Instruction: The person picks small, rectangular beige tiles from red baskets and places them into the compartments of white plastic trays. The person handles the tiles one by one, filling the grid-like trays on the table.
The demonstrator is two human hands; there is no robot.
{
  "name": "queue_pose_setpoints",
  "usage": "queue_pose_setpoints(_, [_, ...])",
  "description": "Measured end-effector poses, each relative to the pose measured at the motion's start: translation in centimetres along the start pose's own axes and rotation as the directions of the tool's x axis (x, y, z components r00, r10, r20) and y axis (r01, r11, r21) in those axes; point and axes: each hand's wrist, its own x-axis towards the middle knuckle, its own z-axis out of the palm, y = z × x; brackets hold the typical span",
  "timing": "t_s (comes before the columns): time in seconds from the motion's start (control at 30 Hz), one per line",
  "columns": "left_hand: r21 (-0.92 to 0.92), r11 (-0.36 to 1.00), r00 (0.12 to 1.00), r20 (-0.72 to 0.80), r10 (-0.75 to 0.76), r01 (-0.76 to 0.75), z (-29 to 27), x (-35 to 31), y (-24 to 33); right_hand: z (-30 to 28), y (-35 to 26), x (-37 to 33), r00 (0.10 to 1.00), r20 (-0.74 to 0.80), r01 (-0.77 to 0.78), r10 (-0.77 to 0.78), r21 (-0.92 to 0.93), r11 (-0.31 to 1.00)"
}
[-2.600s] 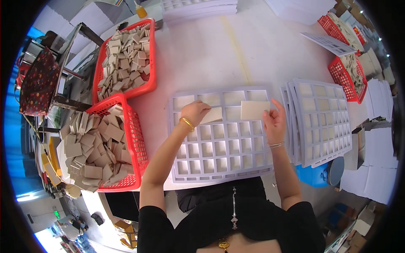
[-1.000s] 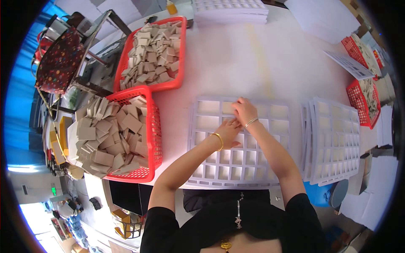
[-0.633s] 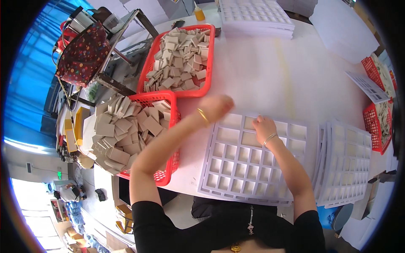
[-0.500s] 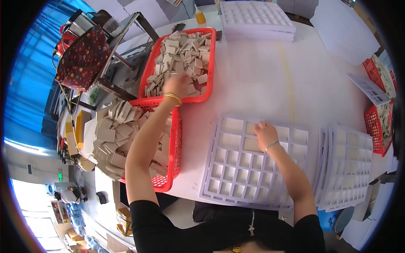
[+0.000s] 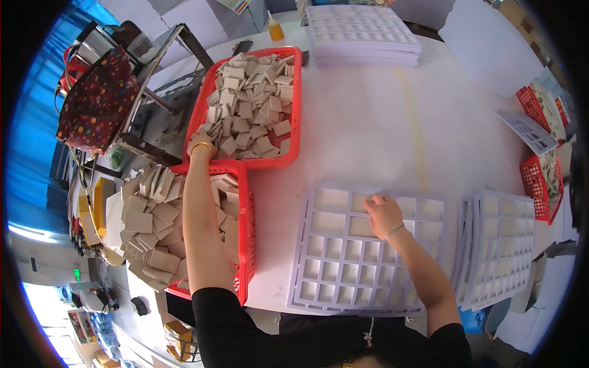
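My left hand [image 5: 201, 143] reaches into the near left corner of the far red basket [image 5: 295, 110], touching small off-white flat tiles [image 5: 245, 110] heaped there; its fingertips are hidden. In front of my body lies a white compartment tray [image 5: 297, 270] with pale pieces in its cells. Over the tray's upper middle, my right hand [image 5: 384, 216] rests with curled fingers; whatever they hold, if anything, is hidden. Under my left forearm stands a nearer red basket [image 5: 250, 245], piled with larger off-white tiles [image 5: 165, 214].
More compartment trays are stacked at the right [image 5: 500, 245] and at the far edge [image 5: 365, 37] of the white table [image 5: 350, 116]. A yellow bottle [image 5: 275, 28] stands behind the far basket. At left, a metal rack [image 5: 144, 144] carries a patterned bag [image 5: 101, 101].
My left hand has moved left and toward me across the far basket, to its near left corner. My right hand stays at almost the same place on the tray. The whole view has shifted slightly.
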Motion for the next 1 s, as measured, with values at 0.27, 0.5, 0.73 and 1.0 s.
queue_pose_setpoints(0.27, [-0.305,0.937,0.960,-0.265,0.090,-0.172,0.1,-0.1,-1.0,0.1,0.0,-0.2,1.000,0.019,-0.017,0.017,0.001,1.000])
queue_pose_setpoints(0.5, [-0.950,0.201,0.967,-0.217,0.130,-0.240,0.5,1.3,-4.2,0.6,-0.6,-0.3,1.000,-0.015,-0.014,0.014,0.002,1.000])
queue_pose_setpoints(0.73, [-0.862,-0.441,0.856,-0.016,0.516,0.249,-2.3,-8.2,3.0,0.0,0.2,-0.3,0.998,0.044,-0.036,0.034,0.062,0.997])
queue_pose_setpoints(1.0, [-0.880,-0.074,0.480,0.184,0.857,0.470,0.6,-27.5,9.6,-5.5,-1.7,-0.4,0.980,-0.001,-0.040,0.197,0.978,0.203])
